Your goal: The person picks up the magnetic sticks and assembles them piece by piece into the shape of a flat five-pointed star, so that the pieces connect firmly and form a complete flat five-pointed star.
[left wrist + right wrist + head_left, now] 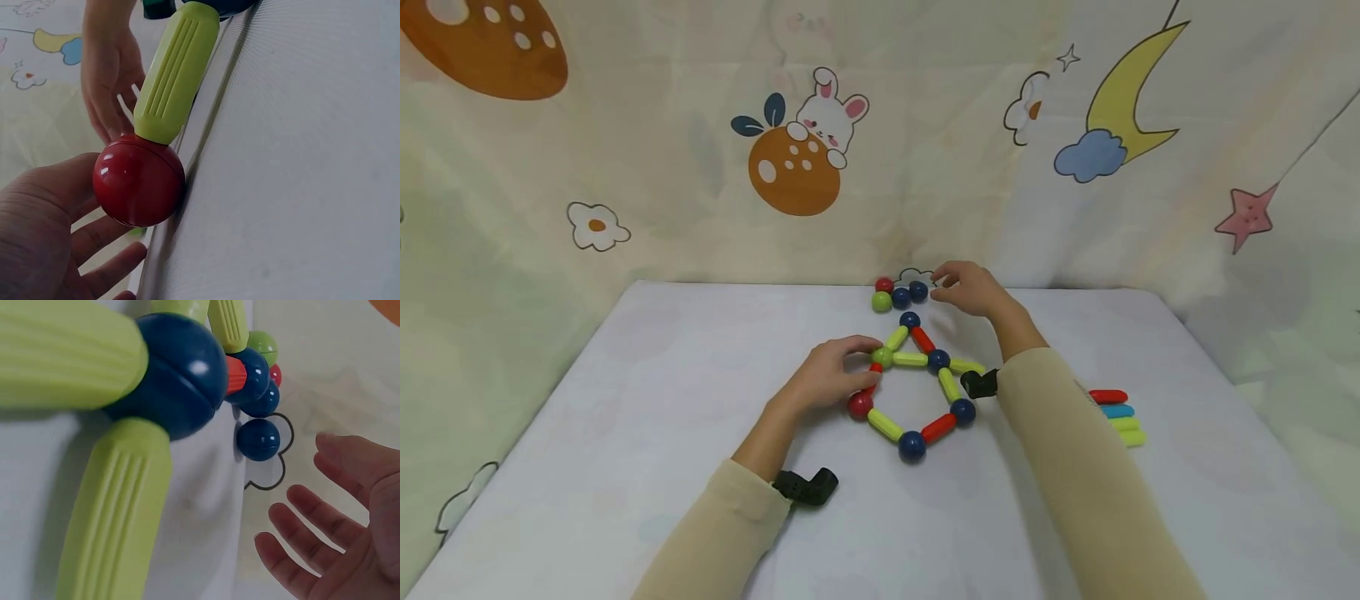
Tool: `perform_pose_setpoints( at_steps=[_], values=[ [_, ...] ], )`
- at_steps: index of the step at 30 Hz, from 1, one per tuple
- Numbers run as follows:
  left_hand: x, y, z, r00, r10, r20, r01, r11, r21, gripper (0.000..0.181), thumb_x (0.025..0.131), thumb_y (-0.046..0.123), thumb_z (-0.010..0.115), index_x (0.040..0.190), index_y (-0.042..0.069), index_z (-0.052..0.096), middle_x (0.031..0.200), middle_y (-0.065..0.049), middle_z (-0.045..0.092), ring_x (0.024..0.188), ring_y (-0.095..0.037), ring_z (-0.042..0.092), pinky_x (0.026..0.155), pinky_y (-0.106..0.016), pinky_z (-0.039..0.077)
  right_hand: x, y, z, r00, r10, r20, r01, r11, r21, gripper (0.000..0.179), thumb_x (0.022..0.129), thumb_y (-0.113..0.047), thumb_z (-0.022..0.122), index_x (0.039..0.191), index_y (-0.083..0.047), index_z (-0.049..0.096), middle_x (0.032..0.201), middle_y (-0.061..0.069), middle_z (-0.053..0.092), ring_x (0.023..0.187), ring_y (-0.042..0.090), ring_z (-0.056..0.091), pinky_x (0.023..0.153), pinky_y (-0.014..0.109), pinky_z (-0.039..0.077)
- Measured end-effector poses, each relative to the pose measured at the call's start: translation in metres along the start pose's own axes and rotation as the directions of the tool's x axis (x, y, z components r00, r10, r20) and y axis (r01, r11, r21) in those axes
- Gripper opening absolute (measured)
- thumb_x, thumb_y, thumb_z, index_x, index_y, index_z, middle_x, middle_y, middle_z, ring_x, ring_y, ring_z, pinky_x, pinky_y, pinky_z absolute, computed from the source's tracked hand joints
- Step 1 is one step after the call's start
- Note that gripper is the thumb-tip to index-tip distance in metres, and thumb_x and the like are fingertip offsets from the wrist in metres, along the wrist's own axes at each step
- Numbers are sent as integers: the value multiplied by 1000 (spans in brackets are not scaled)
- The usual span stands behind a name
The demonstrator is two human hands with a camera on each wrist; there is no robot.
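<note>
Several magnetic balls and rods form a joined figure on the table, a triangle above a five-sided ring. My left hand (831,375) is at its left side, fingertips touching the green ball (882,357) and the thumb by the red rod (871,389). In the left wrist view, the red ball (139,180) hides part of the thumb and fingers. My right hand (973,290) is at the back, just right of a loose blue ball (918,291). The right wrist view shows its fingers (303,534) spread, apart from that ball and holding nothing.
Beside the loose blue ball lie another blue ball (901,297), a red ball (884,285) and a green ball (882,302). Red, blue and green rods (1108,396) lie at the right, partly behind my right sleeve. A patterned cloth (910,167) hangs behind the table.
</note>
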State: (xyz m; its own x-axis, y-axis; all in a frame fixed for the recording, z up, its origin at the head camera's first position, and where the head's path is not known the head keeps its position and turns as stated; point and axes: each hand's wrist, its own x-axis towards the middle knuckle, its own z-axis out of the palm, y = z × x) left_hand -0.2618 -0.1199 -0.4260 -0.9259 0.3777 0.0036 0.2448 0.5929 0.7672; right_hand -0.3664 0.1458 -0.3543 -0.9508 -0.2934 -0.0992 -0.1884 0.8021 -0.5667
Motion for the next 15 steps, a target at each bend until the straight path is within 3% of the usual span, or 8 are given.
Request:
perform_pose_setpoints(
  at_steps=[4, 10, 12, 15],
  values=[
    [0, 1, 0, 1000, -12, 2, 12, 1000, -6, 48, 93, 28, 74, 140, 22, 64, 143, 0, 64, 142, -26, 50, 118, -57, 38, 13, -2, 6, 1000, 25, 3, -25, 999, 38, 45, 101, -24, 63, 144, -8, 57, 148, 22, 53, 134, 40, 50, 112, 55, 46],
    [-4, 2, -1, 999, -35, -4, 35, 999, -14, 47, 93, 28, 75, 139, 23, 65, 143, 0, 64, 142, -27, 49, 118, -58, 38, 25, -7, 17, 995, 11, 95, -8, 999, -39, 55, 103, -20, 57, 155, -7, 45, 163, 18, 39, 150, 39, 35, 124, 55, 30],
    [-4, 2, 0, 999, -37, 0, 37, 999, -17, 48, 93, 28, 75, 140, 24, 64, 143, 1, 64, 142, -26, 49, 118, -58, 38, 26, -6, 18, 993, 23, 115, -17, 998, -52, 55, 103, -20, 56, 155, -7, 45, 163, 19, 39, 149, 39, 37, 122, 55, 33],
    [-2, 3, -1, 1000, -28, 3, 28, 999, -16, 48, 93, 29, 75, 140, 24, 64, 143, 1, 64, 142, -26, 49, 118, -58, 38, 25, -4, 17, 994, 74, 79, -71, 997, -38, 51, 102, -20, 57, 150, -8, 50, 156, 22, 46, 136, 40, 49, 112, 52, 47]
  ],
)
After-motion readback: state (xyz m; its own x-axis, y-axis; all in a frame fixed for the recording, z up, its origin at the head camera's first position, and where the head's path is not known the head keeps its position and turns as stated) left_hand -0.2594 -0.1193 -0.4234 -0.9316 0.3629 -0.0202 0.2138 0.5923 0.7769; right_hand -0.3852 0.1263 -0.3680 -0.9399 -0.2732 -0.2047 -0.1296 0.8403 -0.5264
